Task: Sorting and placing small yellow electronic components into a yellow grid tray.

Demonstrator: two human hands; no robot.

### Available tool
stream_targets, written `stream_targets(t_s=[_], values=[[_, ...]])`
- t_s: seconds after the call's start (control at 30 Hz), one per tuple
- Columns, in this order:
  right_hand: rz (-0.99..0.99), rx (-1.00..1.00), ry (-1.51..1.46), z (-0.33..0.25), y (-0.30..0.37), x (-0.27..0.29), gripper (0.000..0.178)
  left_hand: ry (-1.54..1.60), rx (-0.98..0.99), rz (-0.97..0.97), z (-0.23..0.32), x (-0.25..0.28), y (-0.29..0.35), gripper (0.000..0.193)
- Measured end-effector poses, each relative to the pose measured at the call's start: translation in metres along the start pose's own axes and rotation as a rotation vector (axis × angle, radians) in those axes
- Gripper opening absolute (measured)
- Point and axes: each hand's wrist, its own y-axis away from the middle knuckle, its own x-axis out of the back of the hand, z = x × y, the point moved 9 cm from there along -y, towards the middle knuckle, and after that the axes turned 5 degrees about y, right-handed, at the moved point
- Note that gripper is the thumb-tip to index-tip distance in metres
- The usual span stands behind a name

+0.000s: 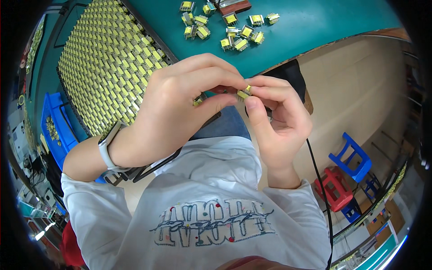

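Observation:
Above my lap, both hands meet at a small yellow-taped transformer (243, 94). My left hand (175, 96) comes from the left with a pale-strapped watch on its wrist, its thumb and fingertips closed at the part's left side. From the right, my right hand (284, 114) pinches the same part between thumb and fingers. Fingertips cover much of the transformer. Another bit of yellow shows under my left palm; I cannot tell whether it is held. Beyond my hands, several loose transformers (246, 31) lie scattered on the green table (297, 27).
A large dark-edged tray (150, 33) packed with rows of yellow-taped transformers stands at the left. Beside it is a blue bin (67, 128) with small parts. A brown block (236, 7) lies at the far edge. Blue (360, 168) and red (340, 191) stools stand on the floor at right.

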Motion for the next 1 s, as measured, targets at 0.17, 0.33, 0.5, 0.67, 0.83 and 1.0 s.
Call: stream_targets(t_s=[0.17,0.33,0.5,0.67,0.83,1.0], values=[[-0.096,-0.019,0.009,-0.003,-0.001,-0.004,0.028,-0.014,-0.056,-0.037,-0.002,-0.001,-0.001,0.026],[-0.302,0.189,0.324,-0.021,-0.004,-0.015,0.036,0.273,0.133,0.044,-0.024,-0.002,0.005,0.029],[-0.281,0.180,0.437,-0.014,-0.009,-0.006,0.032,-0.253,-0.108,-0.115,-0.004,0.007,-0.003,0.043],[-0.087,0.240,0.630,-0.001,-0.023,0.004,0.033,-0.511,-0.186,-0.066,-0.003,0.006,-0.007,0.050],[-0.126,0.292,0.676,0.008,-0.023,-0.011,0.033,-0.451,-0.151,-0.128,-0.018,-0.003,-0.010,0.038],[-0.154,0.296,0.727,0.007,-0.024,-0.014,0.033,-0.463,-0.159,-0.112,-0.023,-0.005,-0.013,0.033]])
